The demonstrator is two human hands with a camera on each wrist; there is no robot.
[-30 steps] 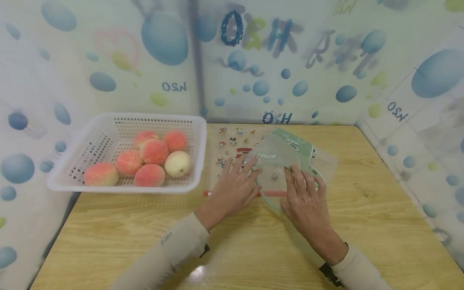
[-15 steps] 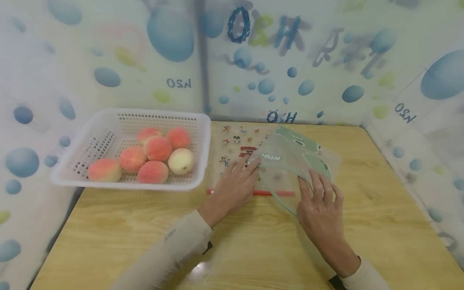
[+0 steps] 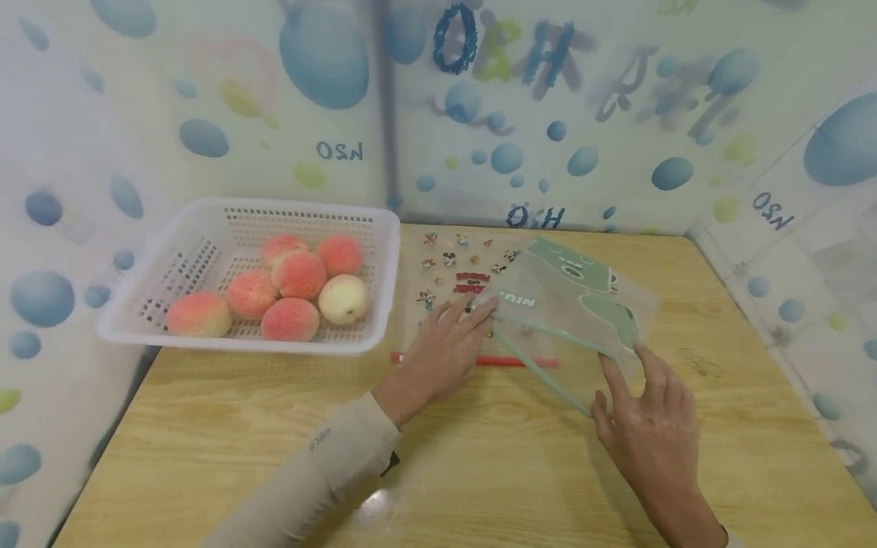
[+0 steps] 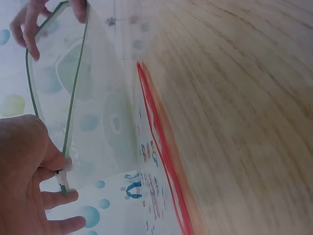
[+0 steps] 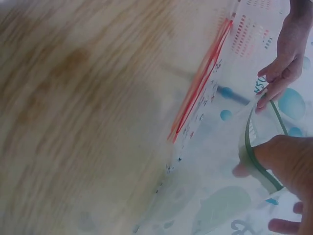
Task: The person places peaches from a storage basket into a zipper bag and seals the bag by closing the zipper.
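Note:
A clear zip bag point(image 3: 548, 293) with a green cartoon print and green-edged mouth is raised in front of me, its mouth spread apart. My left hand point(image 3: 448, 339) pinches one corner of that mouth; in the left wrist view a small white slider point(image 4: 61, 177) shows at the fingers. At the opposite end, my right hand point(image 3: 654, 426) holds the mouth's edges, thumb on the near lip and index finger at the far one. The right wrist view shows the green lip point(image 5: 257, 164) crossing the right thumb. Underneath lies a second clear bag point(image 3: 438, 266) with cartoon figures and a red zip edge.
A white perforated basket point(image 3: 384, 304) stands on the left of the wooden table point(image 3: 466, 472), with several peaches point(image 3: 298, 275) inside. A wall with blue bubble prints point(image 3: 325, 57) rises behind the table's back edge.
My right hand has moved right and toward me, pulling the green-printed bag's mouth wider. The left hand stays near the same spot. The basket and the red-edged bag stay put.

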